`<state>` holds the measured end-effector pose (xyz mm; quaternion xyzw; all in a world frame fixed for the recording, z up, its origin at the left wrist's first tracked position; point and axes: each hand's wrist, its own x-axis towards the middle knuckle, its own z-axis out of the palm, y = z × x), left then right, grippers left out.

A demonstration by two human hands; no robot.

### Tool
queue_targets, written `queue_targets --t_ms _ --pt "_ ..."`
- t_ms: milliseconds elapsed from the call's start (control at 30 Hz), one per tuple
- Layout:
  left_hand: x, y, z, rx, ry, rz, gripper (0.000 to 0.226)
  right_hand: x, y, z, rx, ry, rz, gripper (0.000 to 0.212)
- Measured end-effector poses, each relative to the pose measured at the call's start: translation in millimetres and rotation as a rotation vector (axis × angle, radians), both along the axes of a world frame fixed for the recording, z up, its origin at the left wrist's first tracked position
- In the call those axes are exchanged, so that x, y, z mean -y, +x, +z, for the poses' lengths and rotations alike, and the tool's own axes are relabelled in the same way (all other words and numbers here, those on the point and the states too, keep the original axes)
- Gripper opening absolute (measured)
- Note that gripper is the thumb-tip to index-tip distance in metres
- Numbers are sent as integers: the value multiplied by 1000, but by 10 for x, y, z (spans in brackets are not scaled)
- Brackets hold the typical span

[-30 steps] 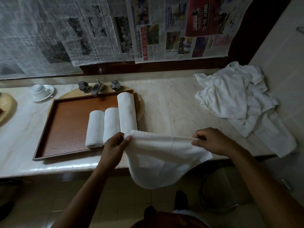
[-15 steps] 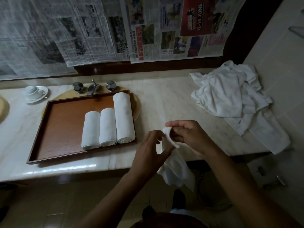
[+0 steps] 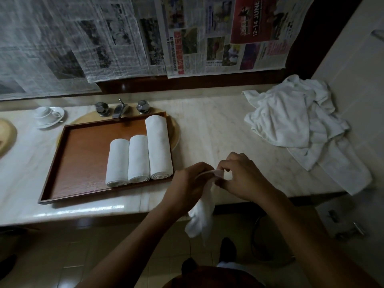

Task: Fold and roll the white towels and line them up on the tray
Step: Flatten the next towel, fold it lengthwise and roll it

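The left hand (image 3: 187, 183) and right hand (image 3: 243, 177) were close together, both pinching the top of a white towel (image 3: 202, 217) that dangled past the counter (image 3: 218, 129) edge toward the floor. A slack pinch could drop it; mismatched corners would likely skew the roll bound for the tray (image 3: 83, 163).

Rolled towels (image 3: 138, 161), held towel (image 3: 200, 221) and towel pile (image 3: 291, 115) are showing white; tray (image 3: 83, 163) is showing reddish-brown; worktop (image 3: 218, 132) is showing cream, faintly veined; newspaper (image 3: 124, 38) is showing grey print, one red advert.
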<state>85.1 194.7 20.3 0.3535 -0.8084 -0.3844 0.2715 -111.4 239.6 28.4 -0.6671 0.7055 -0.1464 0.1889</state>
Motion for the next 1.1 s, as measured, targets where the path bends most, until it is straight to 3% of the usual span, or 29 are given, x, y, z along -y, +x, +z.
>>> queue_targets --t_ms 67,167,233,333,567,733,833,1100 --pt "41 82 53 -17 31 -29 17 5 -25 -140 29 19 35 17" --pt "108 273 21 -45 153 8 16 -71 -88 -324 289 116 46 23" --pt "113 395 -24 -35 169 23 15 -139 -104 -473 406 175 24 13" --pt "150 565 -160 1 169 73 16 -182 -154 -726 368 209 -6 33" --pt "149 843 -724 208 224 105 18 -339 -598 -1055 152 428 -46 23" --pt "91 933 -1060 354 231 153 21 -490 -1012 -1126 70 511 -97 27" --pt "142 888 -1080 380 210 150 22 -462 -1250 -1074 81 463 -137 22" --pt "740 504 -913 454 -6 173 15 26 -1736 -836 107 87 -312 9"
